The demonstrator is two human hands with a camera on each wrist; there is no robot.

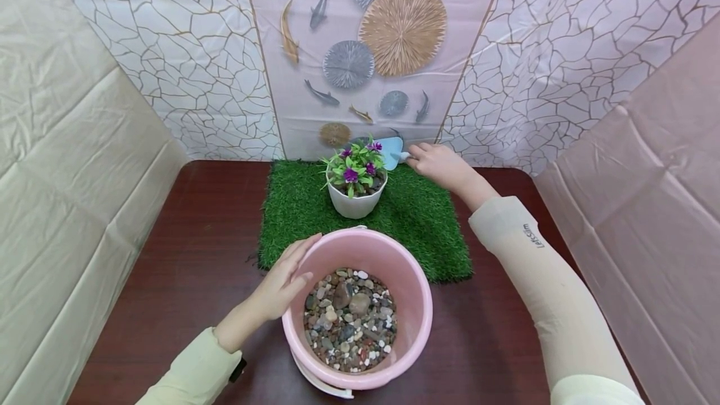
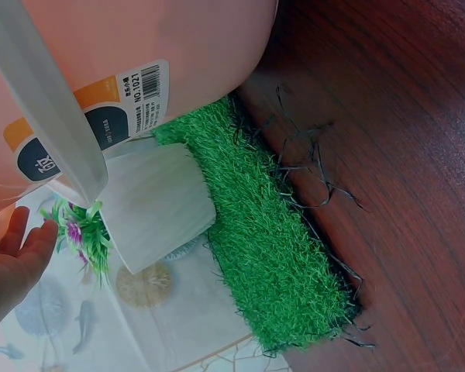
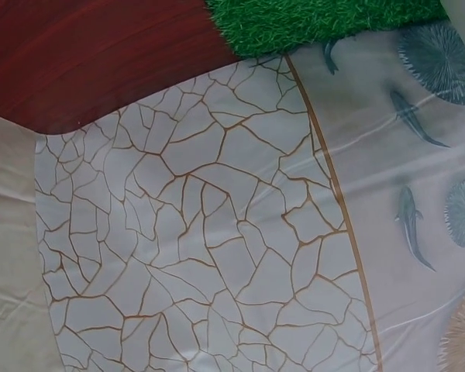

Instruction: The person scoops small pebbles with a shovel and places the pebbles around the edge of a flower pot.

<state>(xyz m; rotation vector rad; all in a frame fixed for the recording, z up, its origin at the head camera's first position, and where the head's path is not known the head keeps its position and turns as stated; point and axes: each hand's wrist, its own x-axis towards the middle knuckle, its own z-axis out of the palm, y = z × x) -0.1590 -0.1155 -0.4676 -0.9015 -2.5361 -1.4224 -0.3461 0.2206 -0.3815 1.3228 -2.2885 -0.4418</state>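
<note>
Far left: beige cloth point(image 1: 62, 161), creased, along the edge of the dark red-brown table point(image 1: 208, 236). A pale sleeve point(image 1: 194, 370) comes up from lower left to the left hand point(image 1: 281, 286). Grip there: fingers straight and together, thumb apart, laid on the left rim of the pink bucket point(image 1: 423, 305); not clenched round anything. Bucket stands at the near middle of the table, part-filled with mixed stones point(image 1: 349, 324), two big ones on top. Its white handle point(image 1: 322, 385) hangs down the near-left side; printed label point(image 2: 143, 97) on the outer wall (left wrist view reads NO.1021).

Behind bucket: green turf mat point(image 1: 433, 236), slightly rumpled. White pot point(image 1: 355, 206) upright on it, holding a leafy plant point(image 1: 353, 170) with purple flowers.

Right of the plant: light-blue trowel point(image 1: 392, 152), blade just beside the leaves at the pot's back-right; can't tell if it touches. Right hand point(image 1: 441, 166) pinches the trowel's handle end between thumb and fingers, arm reaching in from the right, pale sleeve with dark lettering point(image 1: 533, 235). Far right: pinkish cloth point(image 1: 652, 192), also creased.
</note>
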